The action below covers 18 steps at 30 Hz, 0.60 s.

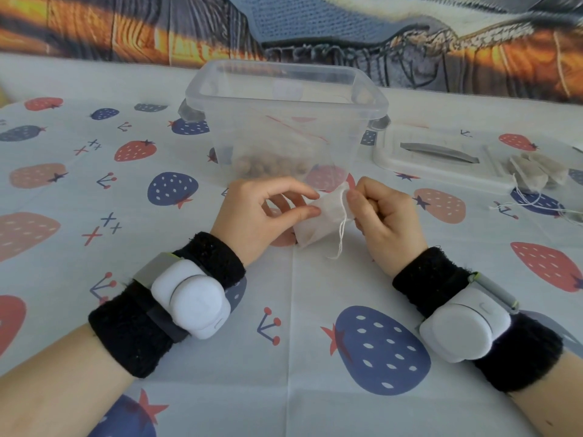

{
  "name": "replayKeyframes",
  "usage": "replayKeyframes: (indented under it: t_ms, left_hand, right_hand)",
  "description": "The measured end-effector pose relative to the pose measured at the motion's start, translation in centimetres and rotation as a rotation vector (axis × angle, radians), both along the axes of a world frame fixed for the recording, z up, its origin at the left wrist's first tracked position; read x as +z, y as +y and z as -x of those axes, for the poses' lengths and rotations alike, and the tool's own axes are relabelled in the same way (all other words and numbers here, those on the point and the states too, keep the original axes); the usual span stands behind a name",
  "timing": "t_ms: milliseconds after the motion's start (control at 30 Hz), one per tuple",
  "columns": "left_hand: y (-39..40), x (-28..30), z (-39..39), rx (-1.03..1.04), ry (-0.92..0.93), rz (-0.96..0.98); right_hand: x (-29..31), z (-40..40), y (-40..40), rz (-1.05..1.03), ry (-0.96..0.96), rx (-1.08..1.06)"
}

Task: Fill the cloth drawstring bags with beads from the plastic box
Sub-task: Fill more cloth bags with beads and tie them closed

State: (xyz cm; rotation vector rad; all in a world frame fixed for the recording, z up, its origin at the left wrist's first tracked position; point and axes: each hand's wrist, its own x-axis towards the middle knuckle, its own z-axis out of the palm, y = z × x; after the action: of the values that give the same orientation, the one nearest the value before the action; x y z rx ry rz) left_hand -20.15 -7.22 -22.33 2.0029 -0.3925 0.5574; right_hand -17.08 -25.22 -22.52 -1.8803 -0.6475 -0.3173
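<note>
Small cloth bag in a two-sided pinching grip — left hand, right hand — just before the plastic box.

a table covered by a pale tablecloth printed with red and blue strawberries fills most of the frame. a clear plastic box stands on it at upper centre, brown beads on its floor. its lid lies flat at upper right. beside the lid, at the right edge, filled cloth bags rest with loose white strings.
</note>
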Motion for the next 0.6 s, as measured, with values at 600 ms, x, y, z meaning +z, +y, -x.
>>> replayKeyframes:
  t_ms: [600]
  left_hand:
    - [-0.04,0.04,-0.14,-0.052,0.174,0.204]
  right_hand:
    - [0.68,0.04,-0.22,-0.261,-0.027,0.123]
